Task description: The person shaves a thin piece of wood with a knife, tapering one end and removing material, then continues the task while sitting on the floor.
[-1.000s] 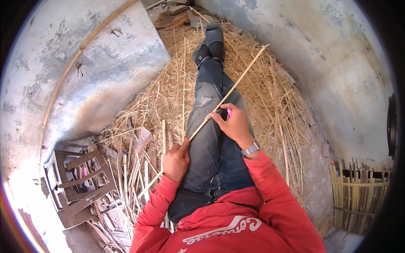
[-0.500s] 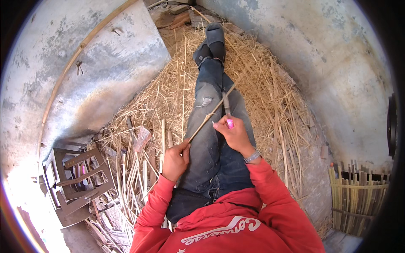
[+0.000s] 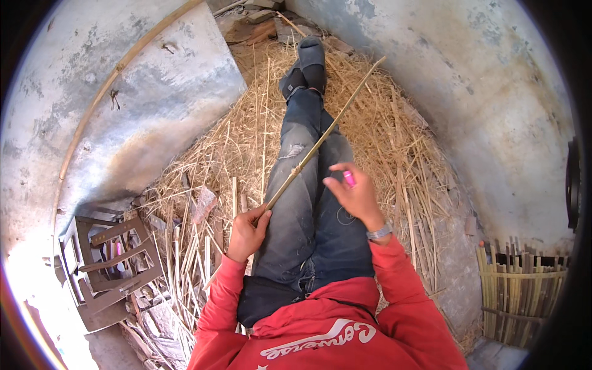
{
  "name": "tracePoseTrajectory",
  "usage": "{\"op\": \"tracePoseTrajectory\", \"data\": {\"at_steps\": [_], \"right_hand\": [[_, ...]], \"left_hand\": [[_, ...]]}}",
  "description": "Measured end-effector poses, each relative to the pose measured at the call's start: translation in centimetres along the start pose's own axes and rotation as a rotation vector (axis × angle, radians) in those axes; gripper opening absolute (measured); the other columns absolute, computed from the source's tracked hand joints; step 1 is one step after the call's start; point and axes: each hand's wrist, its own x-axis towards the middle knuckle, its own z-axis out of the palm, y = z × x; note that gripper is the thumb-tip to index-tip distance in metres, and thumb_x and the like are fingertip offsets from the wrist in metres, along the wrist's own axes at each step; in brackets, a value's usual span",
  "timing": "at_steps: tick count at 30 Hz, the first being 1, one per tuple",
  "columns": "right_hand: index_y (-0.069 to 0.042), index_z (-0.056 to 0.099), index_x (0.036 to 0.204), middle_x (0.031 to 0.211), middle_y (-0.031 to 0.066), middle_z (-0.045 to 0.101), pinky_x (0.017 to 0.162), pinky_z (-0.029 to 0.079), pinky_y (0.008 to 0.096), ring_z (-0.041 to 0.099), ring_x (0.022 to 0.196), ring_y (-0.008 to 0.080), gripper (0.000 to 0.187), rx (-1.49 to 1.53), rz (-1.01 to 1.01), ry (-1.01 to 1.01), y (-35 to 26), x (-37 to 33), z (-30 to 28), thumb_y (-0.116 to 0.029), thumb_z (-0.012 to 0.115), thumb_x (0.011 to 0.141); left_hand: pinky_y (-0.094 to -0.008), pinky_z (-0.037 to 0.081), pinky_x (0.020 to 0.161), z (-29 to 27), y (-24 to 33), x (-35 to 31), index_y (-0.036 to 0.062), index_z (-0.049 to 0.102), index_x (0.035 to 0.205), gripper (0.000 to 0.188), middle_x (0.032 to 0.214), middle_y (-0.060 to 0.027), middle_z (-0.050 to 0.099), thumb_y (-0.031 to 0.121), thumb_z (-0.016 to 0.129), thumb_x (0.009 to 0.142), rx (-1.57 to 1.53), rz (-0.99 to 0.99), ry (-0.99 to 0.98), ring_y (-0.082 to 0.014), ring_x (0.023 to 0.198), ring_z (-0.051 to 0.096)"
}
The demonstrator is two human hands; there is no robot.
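Observation:
In my left hand (image 3: 248, 233), closed with thumb and fingers, is the lower end of a long thin bamboo stick (image 3: 317, 145). It slants up and right across my legs, with a knot partway along. To the right of the stick, apart from it, is my right hand (image 3: 356, 192). Its thumb and forefinger stand a little apart, around the bright pink handle (image 3: 349, 179) of what looks like a knife. The blade cannot be made out now.
My outstretched legs (image 3: 296, 179) in worn jeans lie on straw and shavings (image 3: 357, 117). Bamboo strips (image 3: 188, 271) lie to my left, near an overturned dark wooden frame (image 3: 117, 262). A woven bamboo basket (image 3: 523, 290) stands at the right. Stained walls (image 3: 481, 92) close in both sides.
The stick now reaches farther up and right from my left hand, which has shifted slightly left. My right hand has moved right, away from the stick. The blade seen earlier no longer shows.

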Motion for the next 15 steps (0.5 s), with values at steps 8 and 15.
{"op": "tracePoseTrajectory", "data": {"at_steps": [8,15], "right_hand": [[-0.005,0.080,0.107,0.095,0.0079,0.069,0.069,0.055,0.0374,0.070,0.077,0.0271,0.033,-0.149,-0.426,0.123,-1.2,3.4,5.1,-0.030,0.087,0.086],[-0.007,0.073,0.094,0.102,0.0034,0.071,0.067,0.057,0.0447,0.073,0.079,0.0336,0.008,-0.350,-0.507,0.045,-1.0,4.0,6.1,-0.012,0.074,0.087]], "left_hand": [[-0.0403,0.058,0.072,0.3,1.1,-0.3,-0.0060,0.075,0.115,0.028,0.092,-0.0295,0.075,0.016,0.072,0.098,0.142,0.113,0.070,-0.0380,0.082,0.077],[-0.0414,0.059,0.072,0.4,0.9,-0.5,-0.0051,0.075,0.116,0.027,0.092,-0.0303,0.073,0.015,0.071,0.098,0.185,0.142,0.095,-0.0401,0.084,0.077]]}}
